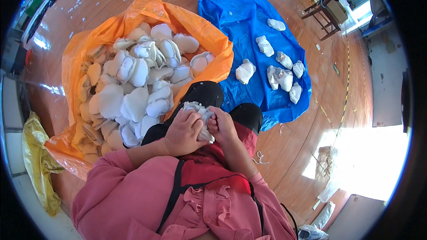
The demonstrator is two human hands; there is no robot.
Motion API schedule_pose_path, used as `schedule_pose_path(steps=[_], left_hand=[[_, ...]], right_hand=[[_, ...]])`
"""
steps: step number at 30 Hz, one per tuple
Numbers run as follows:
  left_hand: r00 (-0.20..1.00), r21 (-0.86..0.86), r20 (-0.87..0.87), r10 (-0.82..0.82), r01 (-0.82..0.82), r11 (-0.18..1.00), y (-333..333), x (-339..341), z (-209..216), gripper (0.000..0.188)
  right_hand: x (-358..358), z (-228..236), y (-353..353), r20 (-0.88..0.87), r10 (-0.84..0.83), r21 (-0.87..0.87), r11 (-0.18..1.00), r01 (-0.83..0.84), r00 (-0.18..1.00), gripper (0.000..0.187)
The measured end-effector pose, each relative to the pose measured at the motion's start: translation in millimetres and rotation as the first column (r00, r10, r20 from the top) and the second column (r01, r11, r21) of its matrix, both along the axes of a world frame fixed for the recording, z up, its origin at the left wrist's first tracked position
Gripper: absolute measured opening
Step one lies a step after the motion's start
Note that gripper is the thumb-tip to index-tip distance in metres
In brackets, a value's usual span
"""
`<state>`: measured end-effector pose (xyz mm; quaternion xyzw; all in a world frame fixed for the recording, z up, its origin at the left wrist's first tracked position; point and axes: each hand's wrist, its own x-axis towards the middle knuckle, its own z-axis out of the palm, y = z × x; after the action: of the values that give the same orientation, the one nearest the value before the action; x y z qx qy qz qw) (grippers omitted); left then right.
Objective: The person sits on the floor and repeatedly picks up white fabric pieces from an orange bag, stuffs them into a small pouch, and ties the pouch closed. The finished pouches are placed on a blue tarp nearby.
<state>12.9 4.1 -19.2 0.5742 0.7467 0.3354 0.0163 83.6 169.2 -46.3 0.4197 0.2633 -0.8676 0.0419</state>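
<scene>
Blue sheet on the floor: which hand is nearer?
Right. The right hand is just off the lower-left edge of the blue sheet; the left hand is farther left. Both hold a white bundle.

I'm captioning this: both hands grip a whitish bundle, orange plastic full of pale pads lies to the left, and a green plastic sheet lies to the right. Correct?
Not quite: in the head view, the plastic sheet to the right is blue, not green. The rest stands.

one orange sack, one blue sheet, about eight bundles (heaped pads uncountable)
</scene>
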Motion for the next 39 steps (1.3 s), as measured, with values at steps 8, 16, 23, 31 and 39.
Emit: schedule_pose_path(steps=[8, 16, 23, 31, 39], left_hand=[[0.999, 0.080, 0.024, -0.030, 0.028, 0.996, -14.1, -7.2, -12.6, 0.047], [0.932, 0.044, 0.356, -0.075, 0.063, 0.997, -36.5, -47.5, -16.5, 0.053], [0.838, -0.020, 0.515, -0.179, 0.221, 0.975, -45.3, -78.2, -15.1, 0.053], [0.657, 0.172, 0.713, -0.246, 0.176, 0.969, -51.0, -79.8, -24.7, 0.055], [0.750, 0.166, 0.576, -0.324, 0.281, 0.945, -47.1, -54.1, -12.8, 0.040]], right_hand=[[1.4, -2.9, 5.4, -0.136, 0.227, 0.109, 0.971, -0.213, 0.964, 0.031], [-8.6, 11.7, 19.4, -0.352, 0.487, 0.772, 0.634, -0.046, 0.800, 0.039], [-47.3, 0.7, 19.7, -0.141, 0.886, 0.986, 0.164, -0.013, 0.442, 0.029], [-39.1, -0.6, -9.7, -0.240, 0.758, 0.967, 0.244, 0.077, 0.606, 0.012], [-2.4, -15.2, -25.3, -0.207, 0.498, 0.828, 0.548, -0.121, 0.842, 0.010]])
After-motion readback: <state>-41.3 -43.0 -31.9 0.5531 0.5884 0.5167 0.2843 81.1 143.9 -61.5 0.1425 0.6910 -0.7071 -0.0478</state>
